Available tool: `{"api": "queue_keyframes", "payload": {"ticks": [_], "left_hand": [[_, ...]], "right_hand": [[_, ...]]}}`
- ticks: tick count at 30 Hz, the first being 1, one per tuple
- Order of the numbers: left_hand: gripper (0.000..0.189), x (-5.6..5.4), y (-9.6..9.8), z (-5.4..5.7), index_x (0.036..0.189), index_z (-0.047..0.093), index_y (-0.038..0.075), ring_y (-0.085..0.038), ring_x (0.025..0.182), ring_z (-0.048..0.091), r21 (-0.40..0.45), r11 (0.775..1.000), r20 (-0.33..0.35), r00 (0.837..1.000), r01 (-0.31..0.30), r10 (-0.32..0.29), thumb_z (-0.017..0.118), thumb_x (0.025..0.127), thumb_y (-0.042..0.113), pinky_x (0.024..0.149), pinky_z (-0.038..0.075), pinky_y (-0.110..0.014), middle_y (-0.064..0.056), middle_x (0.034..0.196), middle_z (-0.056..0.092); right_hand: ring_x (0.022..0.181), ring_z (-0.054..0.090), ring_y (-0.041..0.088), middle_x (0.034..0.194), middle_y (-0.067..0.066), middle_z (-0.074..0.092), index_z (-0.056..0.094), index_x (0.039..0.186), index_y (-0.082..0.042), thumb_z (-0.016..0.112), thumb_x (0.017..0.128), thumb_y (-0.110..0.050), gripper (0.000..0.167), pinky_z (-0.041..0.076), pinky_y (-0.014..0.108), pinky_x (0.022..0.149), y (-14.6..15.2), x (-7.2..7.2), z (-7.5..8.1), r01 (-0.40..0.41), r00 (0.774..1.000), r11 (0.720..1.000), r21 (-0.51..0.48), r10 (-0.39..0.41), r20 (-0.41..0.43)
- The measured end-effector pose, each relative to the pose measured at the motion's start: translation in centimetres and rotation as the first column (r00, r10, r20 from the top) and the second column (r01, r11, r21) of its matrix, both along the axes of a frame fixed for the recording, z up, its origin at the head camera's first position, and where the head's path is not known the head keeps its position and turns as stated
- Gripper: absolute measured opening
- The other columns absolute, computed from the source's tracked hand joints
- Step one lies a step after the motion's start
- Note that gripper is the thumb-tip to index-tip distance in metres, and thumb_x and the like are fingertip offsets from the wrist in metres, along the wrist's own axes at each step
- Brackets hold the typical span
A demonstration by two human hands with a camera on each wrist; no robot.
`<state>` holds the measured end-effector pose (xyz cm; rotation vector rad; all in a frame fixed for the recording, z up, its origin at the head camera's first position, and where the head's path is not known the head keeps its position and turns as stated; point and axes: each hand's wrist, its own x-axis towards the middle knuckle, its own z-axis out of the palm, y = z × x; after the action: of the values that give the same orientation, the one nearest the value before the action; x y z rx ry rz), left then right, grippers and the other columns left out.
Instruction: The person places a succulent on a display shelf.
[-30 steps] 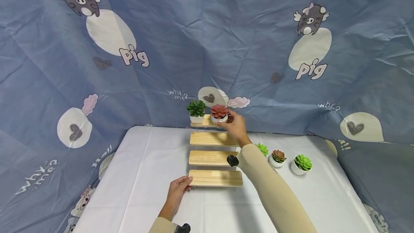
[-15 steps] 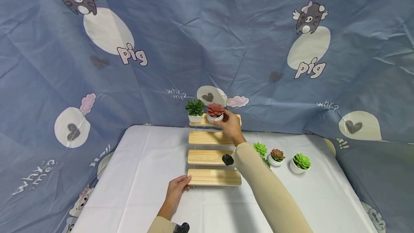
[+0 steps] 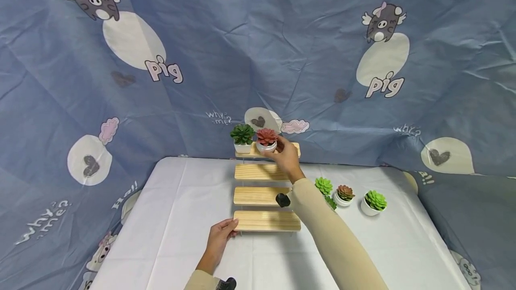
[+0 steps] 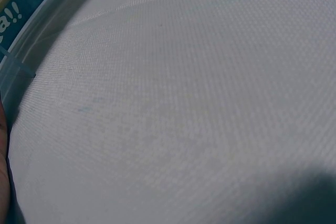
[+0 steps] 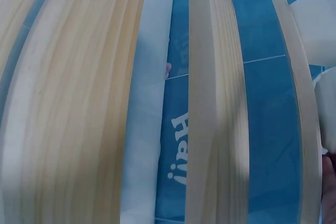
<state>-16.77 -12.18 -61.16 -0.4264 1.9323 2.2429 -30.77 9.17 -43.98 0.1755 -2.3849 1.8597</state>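
Note:
A tiered wooden plant stand (image 3: 267, 221) with several slats rises in the middle of the white table. My left hand (image 3: 218, 240) grips the left end of its lowest slat, thumb on top. On the top slat my right hand (image 3: 287, 159) holds a red artificial succulent (image 3: 266, 137) by its round white pot, fingers around the right side. Close to its left is a dark green succulent (image 3: 242, 134) in a squarish white pot. In the right wrist view, both the square pot (image 5: 316, 24) and the round pot (image 5: 329, 111) show at the top slat's edge, with a fingertip beside the round one.
Right of the stand, a light green succulent (image 3: 324, 185), a brown-red succulent (image 3: 345, 193) and another bright green succulent (image 3: 375, 201) stand in pots on the table. Another green plant (image 3: 331, 202) is partly hidden by the right sleeve. A blue printed cloth (image 3: 209, 84) hangs behind.
My right hand has shifted slightly left along the top slat with the red succulent, bringing it closer to the dark green one. My left hand keeps its grip on the lowest slat.

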Motion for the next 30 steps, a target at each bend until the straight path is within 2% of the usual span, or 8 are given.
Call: {"api": "queue_keyframes", "payload": {"ticks": [2, 7, 9, 14, 22, 30], "left_hand": [[0.038, 0.2, 0.0, 0.4, 0.11, 0.061, -0.015, -0.009, 0.069, 0.059, 0.007, 1.0, 0.0, 1.0, 0.005, -0.005, 0.068, 0.091, 0.017, 0.065, 0.051, -0.021, -0.001, 0.079, 0.066], [0.038, 0.3, -0.2, 0.3, 0.111, 0.061, -0.015, -0.009, 0.07, 0.06, 0.009, 1.0, 0.001, 1.0, 0.001, -0.001, 0.068, 0.091, 0.017, 0.065, 0.051, -0.021, 0.0, 0.08, 0.066], [0.038, 0.1, -0.2, -0.2, 0.11, 0.061, -0.014, -0.009, 0.069, 0.06, 0.006, 1.0, 0.001, 1.0, -0.009, 0.009, 0.069, 0.09, 0.017, 0.064, 0.051, -0.021, 0.0, 0.079, 0.067], [0.038, 0.1, -0.3, -0.3, 0.108, 0.061, -0.016, -0.009, 0.068, 0.06, 0.011, 1.0, -0.012, 1.0, -0.019, 0.019, 0.07, 0.089, 0.015, 0.063, 0.051, -0.021, -0.001, 0.078, 0.066], [0.038, 0.0, -0.3, -0.4, 0.108, 0.062, -0.015, -0.009, 0.068, 0.06, 0.005, 1.0, -0.007, 1.0, -0.009, 0.009, 0.069, 0.09, 0.017, 0.064, 0.05, -0.021, -0.001, 0.078, 0.066], [0.036, 0.0, 0.1, -0.2, 0.107, 0.062, -0.014, -0.009, 0.068, 0.059, -0.002, 1.0, -0.016, 1.0, -0.006, 0.006, 0.069, 0.09, 0.017, 0.063, 0.05, -0.02, 0.0, 0.077, 0.065]], "right_hand": [[0.127, 0.049, 0.03, 0.137, 0.02, 0.051, 0.045, 0.139, 0.003, 0.079, 0.079, -0.005, 0.07, 0.042, 0.03, 0.102, 0.3, 0.6, 0.5, 0.0, 1.0, 1.0, -0.014, 0.0, 0.001], [0.127, 0.049, 0.031, 0.138, 0.021, 0.049, 0.044, 0.139, 0.005, 0.08, 0.078, -0.005, 0.071, 0.042, 0.03, 0.103, 1.7, 1.8, 0.2, 0.031, 0.999, 0.999, -0.008, -0.031, -0.02], [0.124, 0.051, 0.031, 0.135, 0.02, 0.051, 0.045, 0.138, 0.005, 0.08, 0.078, -0.006, 0.07, 0.043, 0.031, 0.102, 2.6, 1.9, -0.6, 0.047, 0.997, 0.999, -0.008, -0.047, -0.056], [0.117, 0.053, 0.033, 0.128, 0.021, 0.054, 0.048, 0.136, 0.003, 0.079, 0.079, -0.005, 0.065, 0.045, 0.039, 0.099, 4.8, 3.1, -1.4, 0.077, 0.989, 0.997, -0.023, -0.079, -0.123], [0.12, 0.048, 0.039, 0.133, 0.025, 0.05, 0.047, 0.136, 0.005, 0.077, 0.08, -0.002, 0.063, 0.041, 0.046, 0.101, 8.5, 5.1, -2.8, 0.086, 0.987, 0.993, -0.077, -0.096, -0.132], [0.119, 0.05, 0.029, 0.132, 0.017, 0.051, 0.05, 0.136, -0.003, 0.077, 0.083, -0.013, 0.06, 0.042, 0.041, 0.101, 12.1, 7.5, -4.9, 0.128, 0.99, 0.992, -0.01, -0.129, -0.063]]}}
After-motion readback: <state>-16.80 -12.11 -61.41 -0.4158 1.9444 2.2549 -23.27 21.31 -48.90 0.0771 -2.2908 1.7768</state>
